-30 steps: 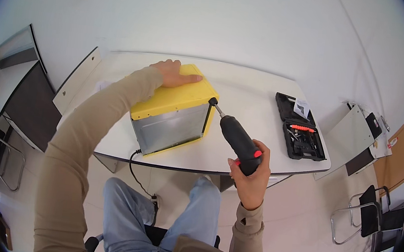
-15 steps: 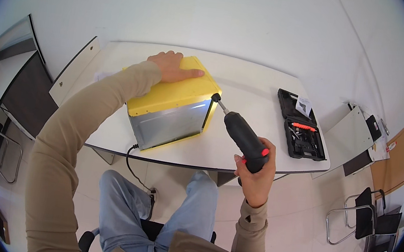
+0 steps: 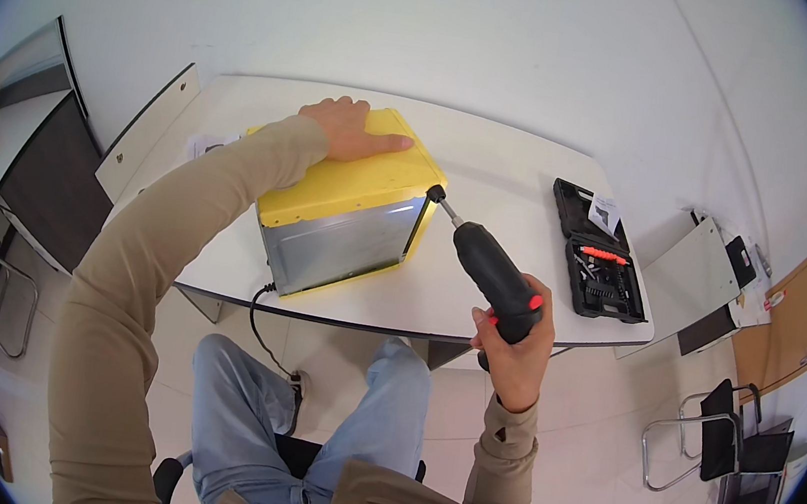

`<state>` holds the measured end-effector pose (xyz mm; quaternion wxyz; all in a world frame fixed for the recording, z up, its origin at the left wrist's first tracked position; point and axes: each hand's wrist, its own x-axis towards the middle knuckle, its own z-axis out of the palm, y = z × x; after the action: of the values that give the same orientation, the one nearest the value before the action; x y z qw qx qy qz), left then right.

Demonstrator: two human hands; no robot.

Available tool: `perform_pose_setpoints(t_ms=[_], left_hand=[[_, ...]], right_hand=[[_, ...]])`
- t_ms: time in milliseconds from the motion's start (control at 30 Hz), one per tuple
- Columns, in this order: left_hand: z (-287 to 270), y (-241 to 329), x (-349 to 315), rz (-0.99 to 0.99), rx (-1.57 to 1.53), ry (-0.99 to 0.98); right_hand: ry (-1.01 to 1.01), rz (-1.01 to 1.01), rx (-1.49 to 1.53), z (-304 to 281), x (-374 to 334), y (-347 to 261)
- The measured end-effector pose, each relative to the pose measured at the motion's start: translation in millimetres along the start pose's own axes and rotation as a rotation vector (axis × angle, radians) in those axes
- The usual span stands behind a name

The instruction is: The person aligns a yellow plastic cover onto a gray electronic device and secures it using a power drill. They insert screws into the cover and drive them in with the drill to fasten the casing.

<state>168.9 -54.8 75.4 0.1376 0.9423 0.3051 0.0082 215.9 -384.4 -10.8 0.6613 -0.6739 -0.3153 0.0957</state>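
Observation:
A yellow metal box (image 3: 362,181) with a grey front panel (image 3: 339,242) stands on the white table near its front edge. My left hand (image 3: 350,131) lies on top of the box, palm down with the thumb stretched out to the right. My right hand (image 3: 520,355) is wrapped round the handle of a black cordless screwdriver (image 3: 492,271) with red buttons. The tool points up and to the left, and the dark socket (image 3: 436,194) at its tip meets the upper right front corner of the box. Whatever fastener is under the socket is hidden.
An open black tool case (image 3: 606,275) with bits and an orange shaft lies on the table's right side. From the box a black cable (image 3: 254,319) hangs over the front edge (image 3: 344,323). A paper sheet (image 3: 207,144) lies left of the box. Chairs (image 3: 719,432) stand farther off.
Hardly anything differs. The view has shifted slightly; the tool's tip stays at the box corner and my left hand stays on top.

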Motion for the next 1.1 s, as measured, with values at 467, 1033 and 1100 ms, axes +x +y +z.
perform_pose_setpoints(t_ms=[467,1033,1100], left_hand=[[-6,5,-7,-0.017,-0.013,-0.03],[15,40,-55,0.812,-0.008,0.169],[21,46,-50,0.79,0.034,0.166]], right_hand=[[-0.056,0.044,0.103,-11,12,13],[-0.032,0.007,0.053,-1,7,8],[-0.032,0.002,0.031,-2,7,8]])
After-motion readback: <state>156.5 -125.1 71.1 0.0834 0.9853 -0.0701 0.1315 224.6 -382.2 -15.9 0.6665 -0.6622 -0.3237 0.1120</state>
